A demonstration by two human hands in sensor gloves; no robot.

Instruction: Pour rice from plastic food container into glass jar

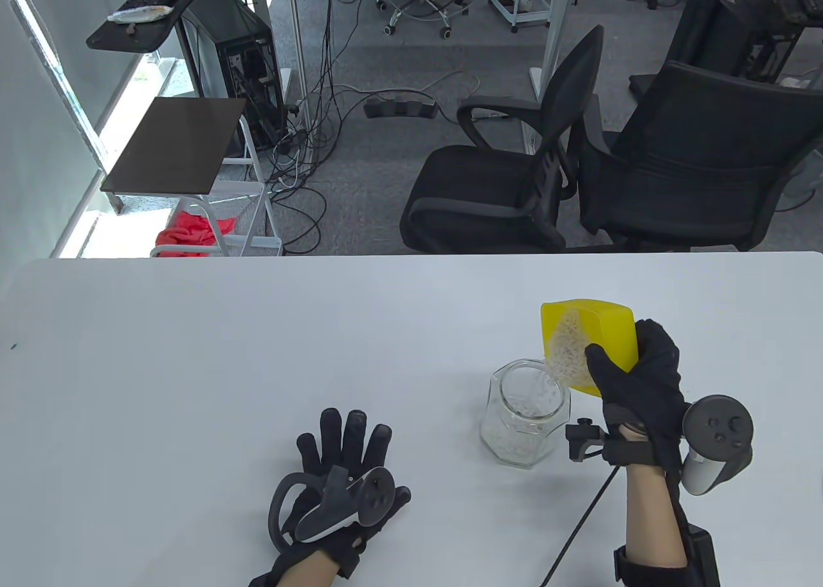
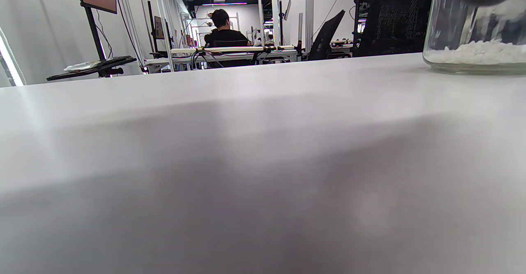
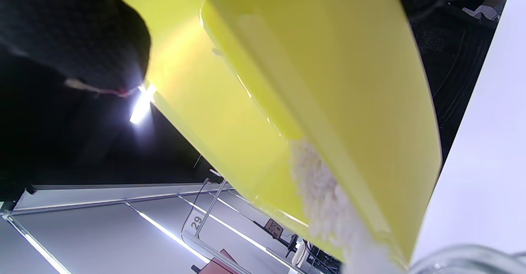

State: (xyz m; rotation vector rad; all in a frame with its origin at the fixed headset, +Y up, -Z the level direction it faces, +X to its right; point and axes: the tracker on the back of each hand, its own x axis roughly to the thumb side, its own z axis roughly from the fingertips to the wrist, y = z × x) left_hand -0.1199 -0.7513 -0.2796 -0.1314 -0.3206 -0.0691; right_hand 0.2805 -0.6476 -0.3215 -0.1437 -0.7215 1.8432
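My right hand (image 1: 633, 381) grips a yellow plastic container (image 1: 588, 343), tilted on its side over the mouth of a clear glass jar (image 1: 526, 423). White rice (image 1: 569, 355) slides from the container's lower corner into the jar, which holds a layer of rice at its bottom. In the right wrist view the yellow container (image 3: 287, 81) fills the frame with rice (image 3: 324, 200) at its lip above the jar rim (image 3: 468, 257). My left hand (image 1: 341, 471) rests flat on the table, fingers spread, to the left of the jar and apart from it. The left wrist view shows the jar (image 2: 476, 27) at the right.
The white table (image 1: 193, 368) stretches to the left and back. Two black office chairs (image 1: 514, 182) stand just beyond its far edge. A black cable (image 1: 578, 529) runs from my right wrist to the near edge.
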